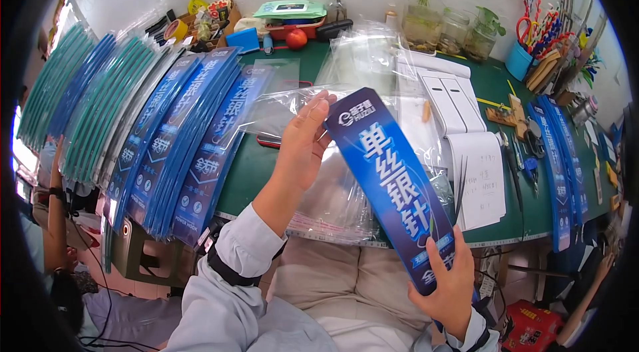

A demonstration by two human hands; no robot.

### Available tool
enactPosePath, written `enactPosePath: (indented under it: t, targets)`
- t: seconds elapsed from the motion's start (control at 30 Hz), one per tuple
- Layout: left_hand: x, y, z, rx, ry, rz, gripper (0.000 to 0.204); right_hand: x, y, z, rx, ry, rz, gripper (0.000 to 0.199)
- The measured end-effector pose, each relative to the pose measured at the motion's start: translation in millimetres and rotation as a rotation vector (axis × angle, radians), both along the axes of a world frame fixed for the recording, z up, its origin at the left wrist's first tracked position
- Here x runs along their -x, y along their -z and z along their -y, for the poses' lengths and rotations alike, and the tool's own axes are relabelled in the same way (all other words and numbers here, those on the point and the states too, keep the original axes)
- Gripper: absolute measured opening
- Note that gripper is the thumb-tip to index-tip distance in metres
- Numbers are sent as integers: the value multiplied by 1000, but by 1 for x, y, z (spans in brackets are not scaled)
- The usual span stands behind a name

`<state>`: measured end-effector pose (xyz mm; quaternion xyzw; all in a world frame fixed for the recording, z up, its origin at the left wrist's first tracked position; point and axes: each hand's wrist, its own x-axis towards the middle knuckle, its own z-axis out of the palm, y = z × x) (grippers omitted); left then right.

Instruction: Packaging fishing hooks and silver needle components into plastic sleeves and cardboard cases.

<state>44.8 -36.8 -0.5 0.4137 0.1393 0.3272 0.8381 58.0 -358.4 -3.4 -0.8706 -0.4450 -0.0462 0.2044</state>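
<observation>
A long blue printed card with cut top corners slants in front of me over the table edge. My right hand grips its lower end, thumb and fingers on the two sides. Beside the card's top end, my left hand pinches the edge of a clear plastic bag, which spreads to the left of the fingertips. Whether those fingers also touch the card's corner, I cannot tell. More clear bags lie flat on the green table mat below the hands, and another pile of clear bags lies farther back.
Rows of blue packaged cards and green-edged packs lean at the left. At the right are a notepad, tweezers, pliers and more blue cards. Plant jars and a blue tool cup stand behind.
</observation>
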Motion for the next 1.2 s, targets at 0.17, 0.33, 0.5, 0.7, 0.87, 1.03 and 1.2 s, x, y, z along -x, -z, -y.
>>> enactPosePath:
  t: [0.17,0.33,0.5,0.7,0.87,1.03,1.2]
  targets:
    - [-1,-4,2,10,57,-32,56,4,1,0,22,-74,-61,80]
    - [3,-2,-2,3,103,18,63,7,1,0,20,-83,-76,79]
    - [9,-9,-5,96,225,-71,53,7,5,2,10,-81,-93,79]
    - [12,-11,-3,87,295,-183,23,9,8,1,19,-60,-26,78]
    - [11,-18,2,147,201,-193,29,10,7,0,19,-82,-37,79]
    - [10,-8,-1,126,228,-178,30,15,5,0,30,-84,-36,79]
    - [15,-8,10,147,291,-204,27,16,8,2,18,-87,-51,80]
